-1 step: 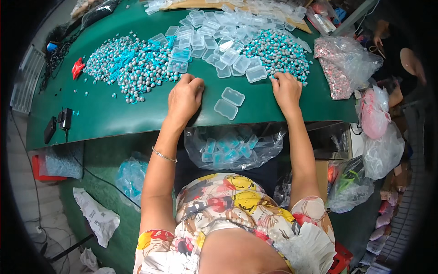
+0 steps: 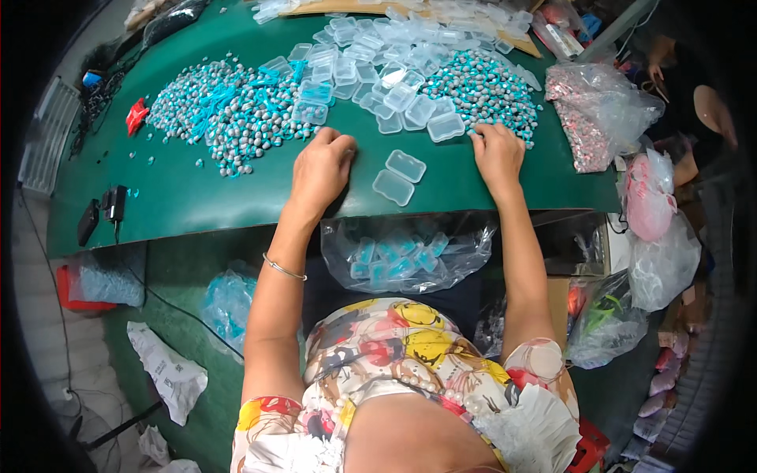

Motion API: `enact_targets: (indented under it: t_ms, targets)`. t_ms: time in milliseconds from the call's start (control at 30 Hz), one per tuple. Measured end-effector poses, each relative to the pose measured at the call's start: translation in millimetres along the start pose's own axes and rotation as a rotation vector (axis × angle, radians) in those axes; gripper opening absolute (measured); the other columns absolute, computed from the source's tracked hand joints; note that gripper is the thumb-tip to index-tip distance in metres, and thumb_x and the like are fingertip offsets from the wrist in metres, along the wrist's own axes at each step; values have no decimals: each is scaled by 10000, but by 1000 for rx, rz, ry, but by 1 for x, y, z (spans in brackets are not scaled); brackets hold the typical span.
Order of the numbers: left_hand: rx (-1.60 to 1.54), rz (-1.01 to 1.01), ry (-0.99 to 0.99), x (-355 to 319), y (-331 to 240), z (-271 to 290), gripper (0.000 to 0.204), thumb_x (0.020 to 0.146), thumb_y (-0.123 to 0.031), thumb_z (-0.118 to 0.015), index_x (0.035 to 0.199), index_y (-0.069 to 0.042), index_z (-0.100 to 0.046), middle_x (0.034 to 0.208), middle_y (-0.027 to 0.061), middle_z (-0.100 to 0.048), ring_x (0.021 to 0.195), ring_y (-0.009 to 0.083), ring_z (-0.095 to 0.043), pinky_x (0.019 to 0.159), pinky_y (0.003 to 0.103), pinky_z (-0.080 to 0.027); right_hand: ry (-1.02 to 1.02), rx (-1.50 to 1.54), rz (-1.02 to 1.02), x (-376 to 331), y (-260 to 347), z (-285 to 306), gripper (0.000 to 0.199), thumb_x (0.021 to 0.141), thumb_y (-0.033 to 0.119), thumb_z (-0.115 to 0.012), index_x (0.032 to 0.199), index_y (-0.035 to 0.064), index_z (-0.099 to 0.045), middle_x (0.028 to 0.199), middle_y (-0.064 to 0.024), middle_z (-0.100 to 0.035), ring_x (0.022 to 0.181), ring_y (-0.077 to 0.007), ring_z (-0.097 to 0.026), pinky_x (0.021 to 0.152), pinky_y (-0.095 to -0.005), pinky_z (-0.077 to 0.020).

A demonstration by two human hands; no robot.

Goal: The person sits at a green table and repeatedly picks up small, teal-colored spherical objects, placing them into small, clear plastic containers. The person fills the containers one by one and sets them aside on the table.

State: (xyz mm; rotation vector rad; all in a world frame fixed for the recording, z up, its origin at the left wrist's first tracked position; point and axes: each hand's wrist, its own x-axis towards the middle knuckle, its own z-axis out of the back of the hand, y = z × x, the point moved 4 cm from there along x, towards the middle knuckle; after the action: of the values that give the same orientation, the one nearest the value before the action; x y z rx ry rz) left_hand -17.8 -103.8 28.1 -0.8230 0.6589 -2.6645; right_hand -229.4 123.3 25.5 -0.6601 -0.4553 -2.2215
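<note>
My left hand [image 2: 322,167] rests on the green table [image 2: 260,197], its fingers curled in and the thumb pressed against them. Whatever it holds, if anything, is hidden. Just beyond it lie the left pile of small grey-and-teal round pieces [image 2: 252,130] and a clear lidded box with teal contents [image 2: 311,113]. My right hand [image 2: 500,158] is closed, fingertips at the near edge of another pile of such pieces [image 2: 477,91]; a held piece cannot be made out. Between my hands lies a clear plastic box [image 2: 393,188], opened flat, with nothing seen inside.
Many clear boxes [image 2: 363,59] are heaped at the back. Below the table edge, a clear bag [image 2: 465,264] holds filled boxes. A bag of pink pieces [image 2: 579,118] stands right; a red object [image 2: 136,116] and a black adapter [image 2: 114,203] lie left. Another person's hand shows far right.
</note>
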Motion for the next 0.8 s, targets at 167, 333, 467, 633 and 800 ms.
enact_targets:
  t_ms: [167, 333, 467, 633, 800]
  targets:
    - [-50, -49, 27, -5, -1, 1, 117, 837, -69, -712, 954, -75, -707, 965, 112, -662, 860, 333, -658, 743, 415, -527, -42, 26, 54, -7, 8, 25, 115, 811, 156, -737, 915, 121, -704, 877, -57, -650, 896, -277, -636, 783, -435, -455]
    - [-73, 6, 3, -10, -3, -3, 122, 834, -66, -709, 955, -72, -700, 974, 106, -669, 872, 331, -660, 744, 414, -526, 124, 128, 160, -24, 38, 35, 125, 802, 121, -733, 891, 88, -652, 842, -86, -643, 851, -295, -635, 777, -441, -456]
    - [-125, 80, -8, -7, -6, -6, 143, 832, -66, -705, 974, -66, -684, 971, 115, -660, 881, 342, -654, 747, 417, -521, 147, 184, 234, -25, 53, 35, 147, 799, 94, -728, 919, 87, -644, 852, -94, -640, 852, -311, -633, 764, -445, -460]
    - [-66, 89, 46, -5, -10, -8, 143, 847, -85, -691, 981, -41, -672, 965, 164, -619, 896, 375, -630, 775, 432, -504, 84, 295, 203, -28, 43, 32, 139, 776, 91, -666, 913, 69, -668, 887, -137, -646, 863, -350, -629, 752, -479, -497]
    - [-85, 17, -14, -10, 2, -8, 142, 825, 5, -659, 957, -43, -678, 943, 173, -625, 895, 390, -624, 778, 444, -501, 30, 315, 191, -30, 45, 8, 121, 818, 79, -588, 935, 86, -621, 868, -103, -582, 851, -324, -604, 721, -462, -483]
